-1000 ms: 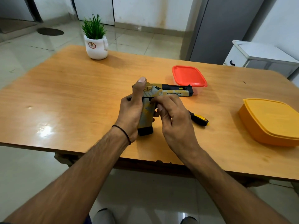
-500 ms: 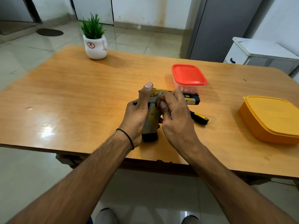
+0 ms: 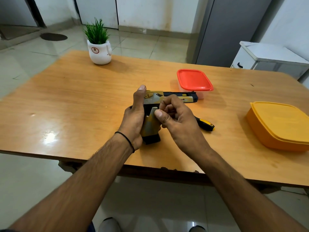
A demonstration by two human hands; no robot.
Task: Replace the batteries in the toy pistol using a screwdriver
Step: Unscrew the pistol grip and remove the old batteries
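Note:
A yellow, grey and black toy pistol (image 3: 177,97) lies on the wooden table (image 3: 83,101), barrel pointing right. My left hand (image 3: 134,119) grips its handle from the left, thumb up along the rear. My right hand (image 3: 175,121) pinches a small grey battery cover (image 3: 152,113) at the side of the grip, its top edge lifted away from the handle. Behind my right hand lies the black-and-yellow screwdriver (image 3: 204,124); only its handle shows. No batteries are visible.
A clear box with a red lid (image 3: 194,80) stands just beyond the barrel. A closed orange container (image 3: 280,124) sits at the right edge. A white pot with a green plant (image 3: 99,51) stands at the far left. A white cabinet (image 3: 267,59) is beyond the table.
My right hand has shifted from the top of the pistol down to the grip and now pinches the grey cover, which has tilted outward. My left hand stays on the handle.

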